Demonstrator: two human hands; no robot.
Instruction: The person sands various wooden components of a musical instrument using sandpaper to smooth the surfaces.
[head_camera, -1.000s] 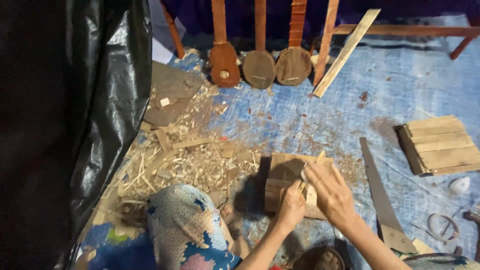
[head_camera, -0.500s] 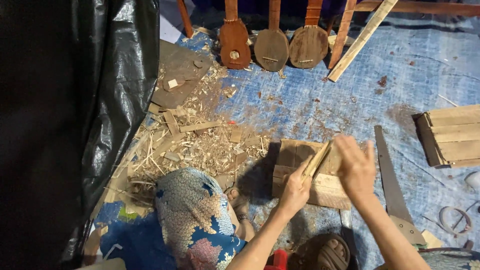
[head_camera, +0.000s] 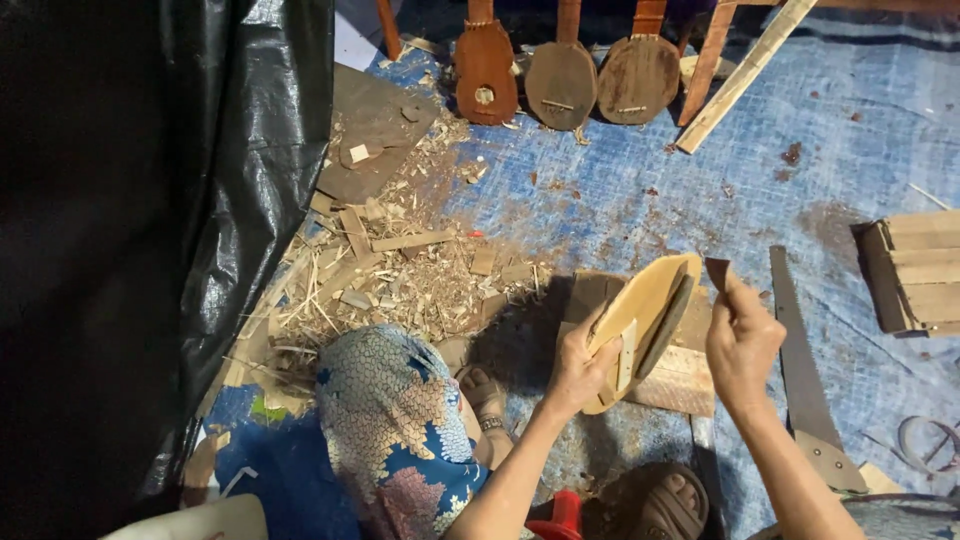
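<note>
Blue tarp (head_camera: 620, 200) underneath; left hand (head_camera: 578, 368) grips a pale wooden board (head_camera: 640, 310), tilted up-right, partly hiding a block (head_camera: 680, 375); right hand (head_camera: 742, 345) pinches a small dark chip (head_camera: 717, 272).

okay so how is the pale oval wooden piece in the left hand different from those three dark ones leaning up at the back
The pale oval wooden body is light, raw-looking wood; the three dark brown instrument bodies look stained or finished. The pale one has no neck showing, while each dark one has a neck running up out of view. The left hand holds the pale one tilted above the wooden block; the dark ones stand in a row on the blue tarp. All share a rounded shape.
</note>
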